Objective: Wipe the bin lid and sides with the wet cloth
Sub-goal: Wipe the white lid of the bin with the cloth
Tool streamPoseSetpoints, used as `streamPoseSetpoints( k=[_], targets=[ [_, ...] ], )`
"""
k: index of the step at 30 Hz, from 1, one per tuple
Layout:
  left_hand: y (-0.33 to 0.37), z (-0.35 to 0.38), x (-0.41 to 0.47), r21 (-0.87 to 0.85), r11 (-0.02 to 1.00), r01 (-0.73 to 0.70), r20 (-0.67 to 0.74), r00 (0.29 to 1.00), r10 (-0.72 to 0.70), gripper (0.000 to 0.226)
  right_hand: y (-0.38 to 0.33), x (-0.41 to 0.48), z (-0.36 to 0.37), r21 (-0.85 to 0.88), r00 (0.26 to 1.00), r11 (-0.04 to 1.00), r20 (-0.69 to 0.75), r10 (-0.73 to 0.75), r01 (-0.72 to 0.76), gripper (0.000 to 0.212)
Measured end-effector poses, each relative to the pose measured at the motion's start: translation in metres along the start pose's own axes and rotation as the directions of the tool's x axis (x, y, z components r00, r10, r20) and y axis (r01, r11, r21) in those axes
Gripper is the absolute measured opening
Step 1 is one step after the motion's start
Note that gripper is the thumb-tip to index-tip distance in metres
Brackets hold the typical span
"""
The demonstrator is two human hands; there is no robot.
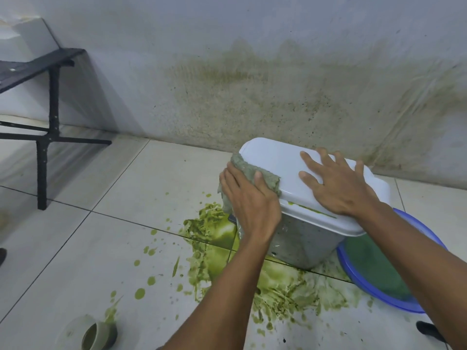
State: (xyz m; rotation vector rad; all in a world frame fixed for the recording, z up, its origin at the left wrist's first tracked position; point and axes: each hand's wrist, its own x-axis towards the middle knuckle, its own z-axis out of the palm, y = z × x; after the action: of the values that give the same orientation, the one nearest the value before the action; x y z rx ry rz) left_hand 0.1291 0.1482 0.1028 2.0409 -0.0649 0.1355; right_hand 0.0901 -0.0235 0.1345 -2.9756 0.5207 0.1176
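Note:
A small bin with a grey body (303,246) and a white lid (273,157) stands on the tiled floor by the wall. My right hand (336,183) lies flat on the lid, fingers spread. My left hand (250,200) presses a grey-green wet cloth (252,173) against the bin's left side, just under the lid's edge, with the fingers laid over the cloth. A thin green streak (313,210) runs along the lid's front rim.
Green slime (278,279) is spilled over the floor in front of and left of the bin. A blue basin (379,269) with greenish water sits to its right. A tipped cup (98,334) lies at lower left. A black table frame (48,137) stands at far left.

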Motion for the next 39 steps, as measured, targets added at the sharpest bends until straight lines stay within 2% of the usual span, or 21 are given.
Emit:
streamPoseSetpoints(
  k=[3, 6, 8, 11, 13, 15, 17, 18, 20, 25, 30, 33, 34, 36, 39],
  targets=[
    [-0.012, -0.013, -0.005, 0.05, 0.995, -0.082, 0.042, 0.996, 0.08, 0.062, 0.0, 0.0, 0.001, 0.0, 1.0, 1.0, -0.002, 0.0, 0.0, 0.062],
    [-0.018, -0.021, 0.04, 0.051, 0.988, -0.146, 0.159, 0.978, 0.136, 0.045, 0.0, 0.0, 0.002, 0.003, 1.0, 1.0, -0.003, 0.005, -0.005, 0.061],
    [-0.009, -0.024, 0.072, 0.062, 0.987, -0.147, 0.263, 0.957, 0.126, 0.035, -0.001, 0.0, 0.002, 0.006, 1.0, 1.0, 0.002, 0.01, -0.01, 0.06],
    [-0.003, -0.027, 0.087, 0.06, 0.99, -0.127, 0.345, 0.933, 0.099, 0.039, -0.003, -0.001, 0.0, 0.014, 1.0, 1.0, -0.004, 0.019, -0.019, 0.06],
    [-0.008, -0.026, 0.074, 0.037, 0.989, -0.145, 0.272, 0.954, 0.13, 0.033, -0.004, -0.002, 0.0, 0.015, 1.0, 0.999, -0.007, 0.031, -0.031, 0.059],
    [-0.014, -0.021, 0.047, 0.008, 0.989, -0.151, 0.115, 0.982, 0.149, 0.028, -0.005, -0.001, 0.0, 0.012, 0.999, 0.999, -0.012, 0.038, -0.038, 0.058],
    [-0.018, -0.013, 0.017, 0.002, 0.99, -0.141, -0.021, 0.99, 0.141, 0.036, -0.005, 0.0, 0.002, 0.011, 0.999, 0.999, -0.015, 0.037, -0.037, 0.058],
    [-0.018, -0.008, 0.001, 0.006, 0.993, -0.119, -0.045, 0.992, 0.12, 0.045, -0.005, 0.0, 0.002, 0.014, 0.999, 0.999, -0.016, 0.038, -0.037, 0.058],
    [-0.016, 0.006, -0.03, -0.011, 0.997, -0.072, -0.013, 0.997, 0.072, 0.062, -0.005, 0.0, 0.002, 0.016, 0.999, 0.999, -0.017, 0.04, -0.04, 0.059],
    [0.006, 0.036, -0.085, -0.093, 0.99, -0.111, 0.059, 0.991, 0.117, 0.069, -0.004, -0.002, -0.001, 0.008, 0.999, 1.0, -0.018, 0.027, -0.027, 0.06],
    [0.0, 0.026, -0.05, -0.087, 0.996, -0.038, 0.004, 0.999, 0.038, 0.073, -0.002, -0.002, -0.002, 0.007, 0.999, 0.999, 0.003, 0.04, -0.04, 0.061],
    [-0.006, 0.007, 0.0, -0.075, 0.996, -0.047, -0.034, 0.998, 0.044, 0.061, -0.001, -0.003, -0.002, 0.01, 0.999, 0.999, 0.004, 0.038, -0.038, 0.062],
    [-0.006, 0.0, 0.02, -0.041, 0.997, -0.067, -0.017, 0.998, 0.067, 0.052, -0.001, -0.002, -0.002, 0.008, 0.999, 0.999, 0.008, 0.035, -0.036, 0.063],
    [0.0, -0.012, 0.063, 0.075, 0.994, -0.081, 0.16, 0.985, 0.069, 0.037, -0.002, -0.002, -0.003, 0.008, 0.999, 0.999, 0.017, 0.041, -0.041, 0.063],
    [0.019, -0.018, 0.118, 0.137, 0.982, -0.127, 0.495, 0.868, 0.043, 0.028, -0.005, -0.003, -0.004, 0.009, 0.999, 0.999, 0.014, 0.044, -0.045, 0.062]
  ],
)
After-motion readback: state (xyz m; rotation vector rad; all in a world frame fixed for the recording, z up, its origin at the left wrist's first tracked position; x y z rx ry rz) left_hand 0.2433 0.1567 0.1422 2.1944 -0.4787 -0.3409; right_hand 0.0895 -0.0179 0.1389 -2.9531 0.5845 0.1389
